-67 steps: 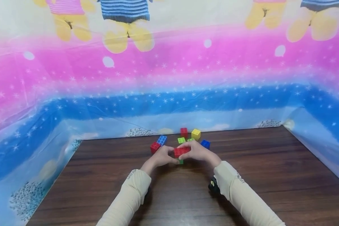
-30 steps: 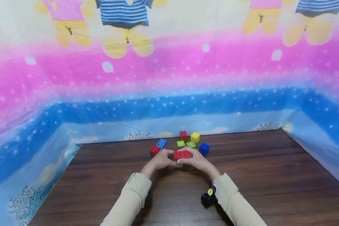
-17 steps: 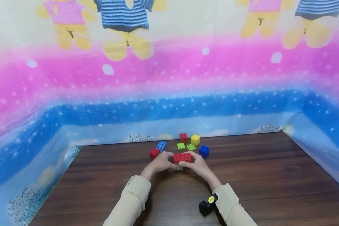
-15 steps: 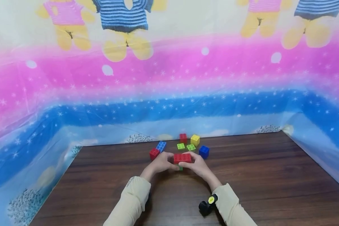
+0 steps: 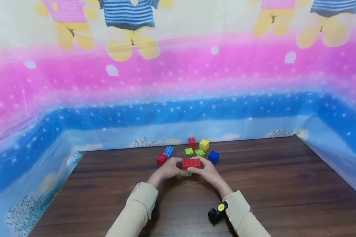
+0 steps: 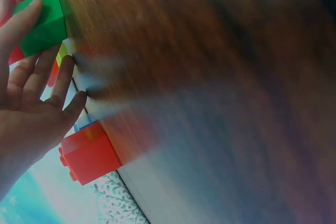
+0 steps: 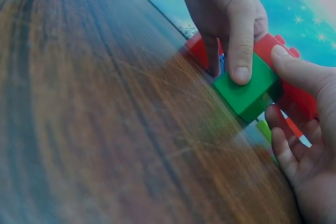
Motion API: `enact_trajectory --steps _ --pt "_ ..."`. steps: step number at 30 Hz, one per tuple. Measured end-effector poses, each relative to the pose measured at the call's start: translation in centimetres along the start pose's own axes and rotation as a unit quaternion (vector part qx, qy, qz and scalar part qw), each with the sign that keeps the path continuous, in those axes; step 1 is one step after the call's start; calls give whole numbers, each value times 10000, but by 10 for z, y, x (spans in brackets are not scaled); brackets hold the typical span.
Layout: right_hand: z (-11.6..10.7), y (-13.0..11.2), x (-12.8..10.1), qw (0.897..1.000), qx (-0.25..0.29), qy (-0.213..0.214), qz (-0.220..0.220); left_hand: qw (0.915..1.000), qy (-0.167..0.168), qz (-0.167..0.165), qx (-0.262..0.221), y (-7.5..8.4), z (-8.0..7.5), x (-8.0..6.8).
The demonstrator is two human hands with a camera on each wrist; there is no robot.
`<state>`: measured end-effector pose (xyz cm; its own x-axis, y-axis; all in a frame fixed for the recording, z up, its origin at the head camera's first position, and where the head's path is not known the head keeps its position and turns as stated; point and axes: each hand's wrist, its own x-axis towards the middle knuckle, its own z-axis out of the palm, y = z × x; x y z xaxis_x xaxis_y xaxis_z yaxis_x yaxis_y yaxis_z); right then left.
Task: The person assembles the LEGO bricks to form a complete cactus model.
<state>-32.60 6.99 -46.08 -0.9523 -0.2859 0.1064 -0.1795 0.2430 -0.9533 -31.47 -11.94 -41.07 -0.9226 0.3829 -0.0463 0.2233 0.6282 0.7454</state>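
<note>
Though pinched, red-on-green brick stack (image 5: 191, 164)

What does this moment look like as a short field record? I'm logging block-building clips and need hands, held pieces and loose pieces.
left hand: thumb on the green brick, fingers at the red brick
right hand: pinches the same stack from the other side
stack: red brick on top of green brick, over the table
loose pieces behind: small red block, light blue brick, two lime plates, yellow block, blue block, far red block
</note>
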Motion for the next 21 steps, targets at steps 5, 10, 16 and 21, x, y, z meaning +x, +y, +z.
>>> enact_trajectory --steps 5,10,16,21 --pt "1 1 -1 9999 58 -122 -22 10000 -95 -12 -2 -1 -2 -2" --pt "3 1 -1 9999 81 -142 11 9998 -190 29 12 -3 -6 -2" --pt "0 2 -2 9999 0 -145 15 9999 21 -33 -165 0 -15 0" --pt "-3 -4 -3 9998 61 -194 41 9993 344 137 -37 3 -16 8"
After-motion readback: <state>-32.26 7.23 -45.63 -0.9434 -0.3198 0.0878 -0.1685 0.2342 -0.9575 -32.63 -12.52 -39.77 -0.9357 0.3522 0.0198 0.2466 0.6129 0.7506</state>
